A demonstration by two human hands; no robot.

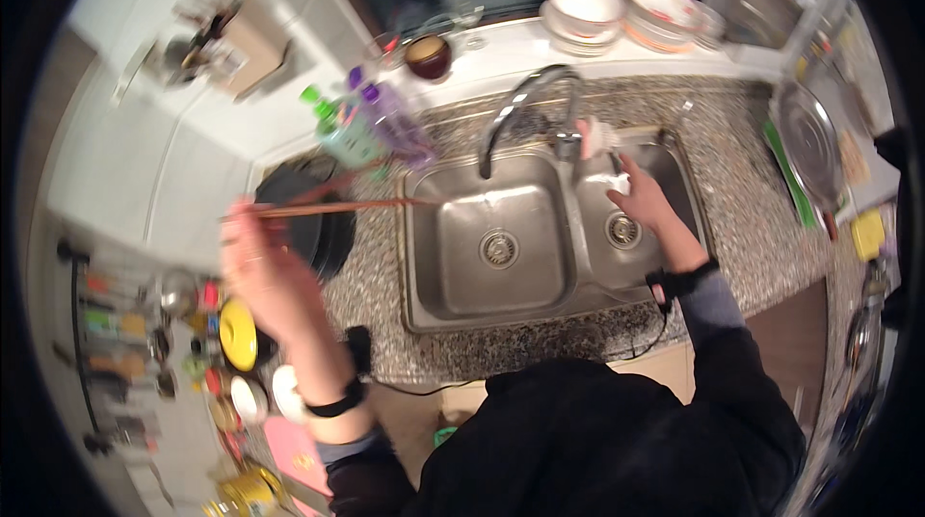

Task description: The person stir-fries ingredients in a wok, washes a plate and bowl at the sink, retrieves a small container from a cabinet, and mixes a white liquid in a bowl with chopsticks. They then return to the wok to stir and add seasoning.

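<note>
Blurred by motion, my left hand (271,271) is raised at the left with a pair of reddish-brown chopsticks (347,207) in its fingers. Their tips point right, toward the rim of the large basin (470,278) of a stainless steel double sink. Over the small basin (592,257) my right hand (645,202) reaches forward, fingers apart and nothing visible in them. Just beyond its fingertips is a whitish and pink item (596,139), perhaps a cloth or scrubber, beside the base of the chrome gooseneck faucet (517,101). Both basins show bare drains.
Pump bottles (394,119) and a black pan (318,235) stand left of the sink. Stacked bowls (585,7) and a dark red pot (428,56) line the windowsill. A utensil holder (249,47) hangs on the left wall. A pot lid (809,141) leans at the right.
</note>
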